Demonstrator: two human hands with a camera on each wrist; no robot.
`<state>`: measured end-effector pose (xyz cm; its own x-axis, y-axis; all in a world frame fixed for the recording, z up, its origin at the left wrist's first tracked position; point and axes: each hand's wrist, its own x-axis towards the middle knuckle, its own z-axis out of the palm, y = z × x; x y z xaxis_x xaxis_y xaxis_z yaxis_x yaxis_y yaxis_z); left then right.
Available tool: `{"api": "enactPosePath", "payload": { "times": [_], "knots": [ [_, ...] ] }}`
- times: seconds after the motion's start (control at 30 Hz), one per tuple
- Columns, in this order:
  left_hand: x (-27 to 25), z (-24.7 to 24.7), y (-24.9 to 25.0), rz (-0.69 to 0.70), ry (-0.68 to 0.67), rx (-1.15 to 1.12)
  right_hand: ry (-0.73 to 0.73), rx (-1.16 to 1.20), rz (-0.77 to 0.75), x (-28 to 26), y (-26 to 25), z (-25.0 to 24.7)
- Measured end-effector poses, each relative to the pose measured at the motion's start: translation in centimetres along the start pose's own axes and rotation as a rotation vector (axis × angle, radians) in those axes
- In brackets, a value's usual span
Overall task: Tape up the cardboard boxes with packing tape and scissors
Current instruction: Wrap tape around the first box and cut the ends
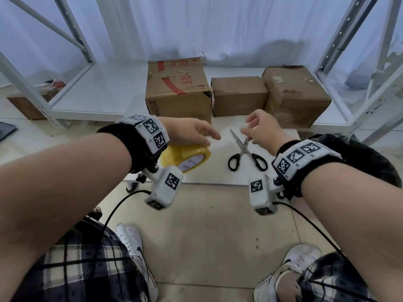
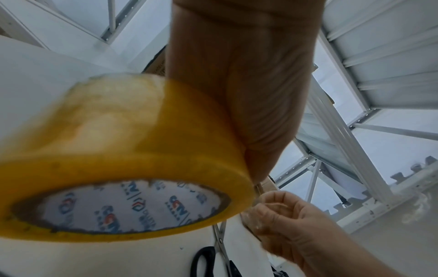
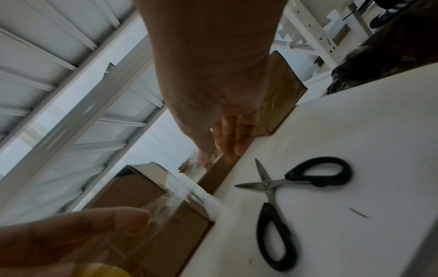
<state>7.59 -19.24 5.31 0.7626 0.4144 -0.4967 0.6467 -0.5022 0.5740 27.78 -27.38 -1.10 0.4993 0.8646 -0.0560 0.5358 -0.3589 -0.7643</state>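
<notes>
My left hand [image 1: 202,138] grips a yellow roll of packing tape [image 1: 187,156] above the white table's [image 1: 207,174] front left; in the left wrist view the roll [image 2: 132,150] fills the frame. My right hand [image 1: 247,131] pinches the free end of the clear tape strip [image 3: 173,196], drawn a short way out from the roll. Black-handled scissors [image 1: 246,153] lie open on the table just below the right hand. Three closed cardboard boxes stand at the table's back: a large one with red print [image 1: 178,90], a small one [image 1: 238,95] and a worn one [image 1: 294,94].
White metal shelving frames stand at the left [image 1: 72,40] and at the right [image 1: 349,51], with white curtain behind. Cables hang from both wrist cameras. My knees and white shoes [image 1: 133,243] are on the tiled floor in front of the table.
</notes>
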Motion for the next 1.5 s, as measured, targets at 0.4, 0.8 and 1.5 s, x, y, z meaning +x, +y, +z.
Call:
{"api": "enactPosePath", "payload": {
  "times": [0.4, 0.8, 1.5],
  "knots": [
    [1.1, -0.2, 0.0, -0.073, -0.023, 0.035, -0.199, -0.486, 0.322, -1.8, 1.8, 2.1],
    [0.0, -1.7, -1.0, -0.009, 0.091, -0.090, -0.132, -0.551, 0.369, -1.2, 1.1, 2.4],
    [-4.6, -5.0, -1.7, 0.089, 0.500, -0.424, -0.573, 0.039, 0.091, -2.8, -4.7, -5.2]
  ]
}}
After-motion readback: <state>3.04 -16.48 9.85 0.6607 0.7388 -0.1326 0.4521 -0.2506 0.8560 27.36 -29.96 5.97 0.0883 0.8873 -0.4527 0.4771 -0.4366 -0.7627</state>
